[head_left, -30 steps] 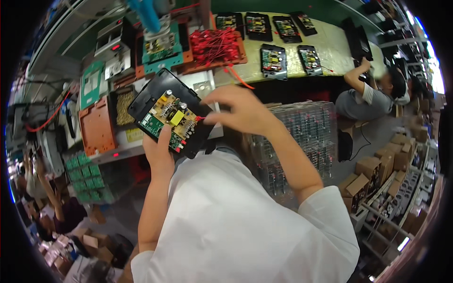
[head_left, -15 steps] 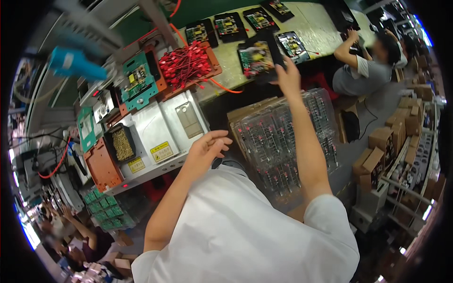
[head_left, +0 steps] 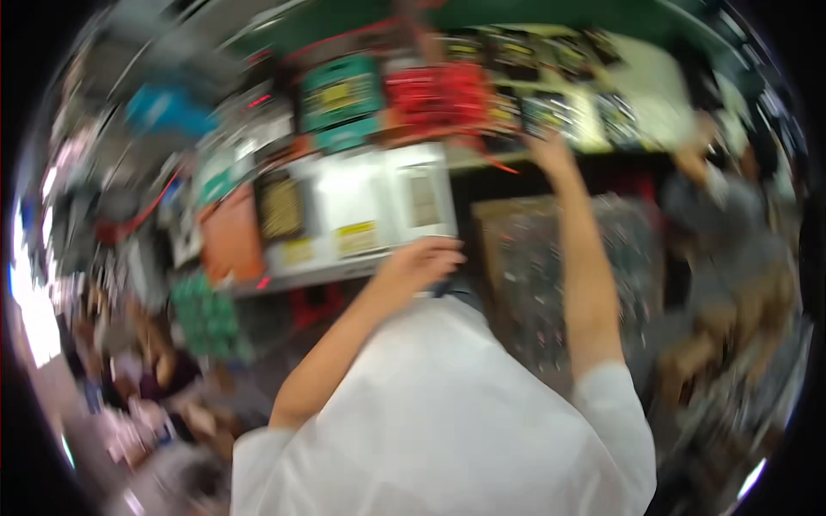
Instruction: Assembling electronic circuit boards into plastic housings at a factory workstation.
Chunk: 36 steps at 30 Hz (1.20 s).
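The whole view is smeared by motion. My right hand (head_left: 551, 153) reaches to the near edge of the bench, at a black case with a circuit board (head_left: 551, 113). Its fingertips are blurred, so whether they grip the case cannot be made out. My left hand (head_left: 420, 265) hovers at the front of the white metal machine (head_left: 389, 193), close to my body, fingers loosely stretched and nothing seen in them. A heap of red wire leads (head_left: 439, 96) lies left of the case. Beyond the machine, a green fixture (head_left: 340, 90) holds a board.
More black cases with boards (head_left: 516, 53) line the bench's far side. A bin of brass-coloured small parts (head_left: 282, 205) sits on the machine. Below the bench stand clear plastic trays (head_left: 576, 267) in a carton. A co-worker (head_left: 718, 215) sits at the right, and a blue tool (head_left: 168, 110) hangs left.
The view has turned, so the bench appears shifted right and more level. The black case, earlier tilted in my right hand, now appears at the bench edge. My left hand still hovers by the machine.
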Motion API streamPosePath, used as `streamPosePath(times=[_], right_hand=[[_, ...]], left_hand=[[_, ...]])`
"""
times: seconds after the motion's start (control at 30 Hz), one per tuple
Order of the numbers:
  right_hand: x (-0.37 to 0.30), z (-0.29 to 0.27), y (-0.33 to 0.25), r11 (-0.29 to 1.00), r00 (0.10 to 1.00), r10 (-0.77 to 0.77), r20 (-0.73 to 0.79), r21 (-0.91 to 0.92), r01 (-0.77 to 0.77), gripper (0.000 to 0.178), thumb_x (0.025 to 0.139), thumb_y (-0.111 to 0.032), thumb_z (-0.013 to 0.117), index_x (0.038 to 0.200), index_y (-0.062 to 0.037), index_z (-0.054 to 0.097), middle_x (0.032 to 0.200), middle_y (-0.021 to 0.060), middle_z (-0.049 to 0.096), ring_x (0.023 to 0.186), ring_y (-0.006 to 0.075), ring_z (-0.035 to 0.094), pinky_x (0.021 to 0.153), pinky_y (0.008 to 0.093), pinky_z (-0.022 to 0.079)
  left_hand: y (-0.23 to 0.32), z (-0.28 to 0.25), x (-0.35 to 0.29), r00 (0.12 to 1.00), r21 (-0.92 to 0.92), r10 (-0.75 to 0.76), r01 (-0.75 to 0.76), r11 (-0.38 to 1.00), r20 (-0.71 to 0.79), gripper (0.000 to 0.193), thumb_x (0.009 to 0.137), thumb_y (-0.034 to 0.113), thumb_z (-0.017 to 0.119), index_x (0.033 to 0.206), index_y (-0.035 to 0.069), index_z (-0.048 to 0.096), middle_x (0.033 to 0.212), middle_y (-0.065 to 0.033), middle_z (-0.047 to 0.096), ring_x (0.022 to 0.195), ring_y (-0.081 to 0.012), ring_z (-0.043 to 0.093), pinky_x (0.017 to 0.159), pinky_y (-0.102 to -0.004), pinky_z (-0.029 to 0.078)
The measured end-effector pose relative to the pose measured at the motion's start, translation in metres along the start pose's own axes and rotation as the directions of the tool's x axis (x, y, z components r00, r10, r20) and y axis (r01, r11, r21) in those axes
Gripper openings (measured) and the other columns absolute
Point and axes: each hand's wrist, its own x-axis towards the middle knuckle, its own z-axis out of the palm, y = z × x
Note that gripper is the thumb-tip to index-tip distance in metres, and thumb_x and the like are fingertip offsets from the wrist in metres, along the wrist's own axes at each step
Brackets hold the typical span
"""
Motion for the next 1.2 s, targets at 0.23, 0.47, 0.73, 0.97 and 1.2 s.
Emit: streamPosePath(times=[0.23,0.47,0.73,0.97,1.2], right_hand=[[-0.060,-0.039,0.087,0.643,0.905,0.250,-0.345,0.758,0.112,0.037,0.099,-0.015,0.056,0.133,0.0018,0.055,0.124,0.0131,0.063,0.111,0.0241,0.063,0.092,0.0341,0.053],[-0.135,-0.038,0.033,0.595,0.661,0.405,-0.632,0.731,0.335,0.030,0.096,-0.013,0.058,0.124,-0.0056,0.064,0.109,0.0059,0.068,0.079,0.0117,0.058,0.074,0.0268,0.048],[-0.178,-0.032,0.042,0.669,0.600,0.503,-0.622,0.720,0.185,0.027,0.096,-0.015,0.059,0.121,-0.0074,0.065,0.103,0.0023,0.068,0.071,0.0067,0.055,0.063,0.0208,0.044],[-0.270,-0.008,-0.098,0.876,0.667,0.408,-0.624,0.473,-0.094,0.026,0.095,-0.014,0.060,0.118,-0.0058,0.067,0.103,0.0004,0.068,0.070,0.0061,0.054,0.061,0.0210,0.045],[-0.284,0.018,-0.151,0.829,0.705,0.315,-0.636,0.546,0.122,0.023,0.096,-0.013,0.062,0.116,-0.0024,0.067,0.093,0.0042,0.068,0.066,0.0093,0.058,0.057,0.0234,0.047]], left_hand=[[0.049,-0.034,-0.019,0.950,0.173,0.276,-0.299,0.938,0.144,0.037,0.095,0.013,0.064,0.130,0.005,0.058,0.115,-0.0068,0.068,0.105,-0.0130,0.063,0.091,-0.0300,0.050],[0.073,-0.227,-0.125,0.381,0.486,0.661,-0.463,0.741,-0.646,0.017,0.096,0.007,0.058,0.103,-0.002,0.070,0.094,-0.0084,0.072,0.085,-0.0138,0.066,0.077,-0.0286,0.053],[-0.041,-0.507,-0.164,-0.091,0.668,0.802,0.502,0.549,-0.590,0.034,0.080,0.008,0.067,0.113,0.004,0.063,0.112,-0.0144,0.064,0.106,-0.0342,0.061,0.091,-0.0445,0.049],[-0.061,-0.610,-0.198,0.158,0.397,0.764,0.907,0.138,-0.625,0.028,0.084,0.024,0.066,0.107,0.009,0.059,0.102,-0.0118,0.062,0.093,-0.0336,0.065,0.074,-0.0445,0.056],[0.006,-0.580,-0.280,-0.031,0.690,0.898,0.628,0.360,-0.439,0.029,0.088,0.023,0.068,0.106,-0.001,0.066,0.101,-0.0169,0.066,0.090,-0.0331,0.065,0.081,-0.0431,0.053]])
